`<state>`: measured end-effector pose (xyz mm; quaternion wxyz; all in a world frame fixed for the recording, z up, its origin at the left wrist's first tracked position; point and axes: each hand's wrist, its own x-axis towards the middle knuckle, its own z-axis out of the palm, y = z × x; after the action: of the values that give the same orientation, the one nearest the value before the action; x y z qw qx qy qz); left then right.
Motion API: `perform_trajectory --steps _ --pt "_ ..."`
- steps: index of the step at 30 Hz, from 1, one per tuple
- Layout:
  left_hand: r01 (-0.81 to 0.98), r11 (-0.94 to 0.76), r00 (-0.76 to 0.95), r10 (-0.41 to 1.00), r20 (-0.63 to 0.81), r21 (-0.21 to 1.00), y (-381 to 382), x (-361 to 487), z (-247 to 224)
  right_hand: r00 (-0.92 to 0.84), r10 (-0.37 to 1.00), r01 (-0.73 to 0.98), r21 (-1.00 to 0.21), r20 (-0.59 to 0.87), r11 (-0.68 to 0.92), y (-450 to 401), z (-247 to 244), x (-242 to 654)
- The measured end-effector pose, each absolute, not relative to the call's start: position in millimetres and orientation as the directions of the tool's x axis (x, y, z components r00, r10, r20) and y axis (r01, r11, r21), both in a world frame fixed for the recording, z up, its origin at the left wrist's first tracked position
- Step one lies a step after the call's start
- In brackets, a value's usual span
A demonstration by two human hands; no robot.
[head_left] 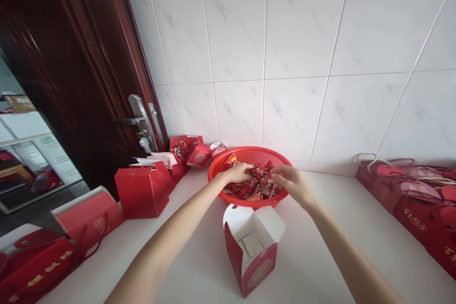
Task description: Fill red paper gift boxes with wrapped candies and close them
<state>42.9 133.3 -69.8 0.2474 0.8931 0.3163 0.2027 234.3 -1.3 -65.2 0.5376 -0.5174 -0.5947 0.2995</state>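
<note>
L hand (239, 172) is down in the round red perforated plastic basket (258, 156), on the small glossy red wrapped packets (261, 184); palm down, fingertips partly lost among wrappers, so can't tell if it's gripping any. R hand (290, 181) is over the basket's R side, fingers bent w/ thumb close by; can't tell if anything's pinched btwn. Packets overlap, lower ones hidden, most print too small to read. Basket sits on the white smooth counter (199, 261), near the pale marbled tile wall (299, 33). Just in front of it, nearer the person: open red cardboard box w/ white inside (259, 266), upright, flaps up; pale shapes on its floor, hard to make out. Along the L: group of red cardboard boxes (137, 194), partly hiding each other, + red bag-shaped carton w/ gold lettering (44, 273), cut off at L edge. Far R: dark red gift bags w/ cord handles (409, 204), cut off by R edge, contents unclear. Dark reddish-brown wooden door (81, 71) cut off at top.
</note>
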Motion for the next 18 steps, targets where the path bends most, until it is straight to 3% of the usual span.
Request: perform_trajectory --steps 5,12,18 --pt "0.424 -0.701 0.77 0.612 0.179 0.574 127.9 39.9 -64.4 0.277 0.941 0.233 -0.964 0.193 0.129 41.7 -66.2 220.4" --pt "0.444 -0.716 0.749 0.626 0.215 0.539 129.8 39.3 -68.3 0.031 0.993 0.111 -0.988 0.116 0.112 56.7 -80.6 218.5" --pt "0.468 -0.703 0.724 0.653 0.223 0.536 124.7 37.8 -63.2 0.168 0.978 0.087 -0.99 0.123 0.109 53.9 -76.5 217.7"
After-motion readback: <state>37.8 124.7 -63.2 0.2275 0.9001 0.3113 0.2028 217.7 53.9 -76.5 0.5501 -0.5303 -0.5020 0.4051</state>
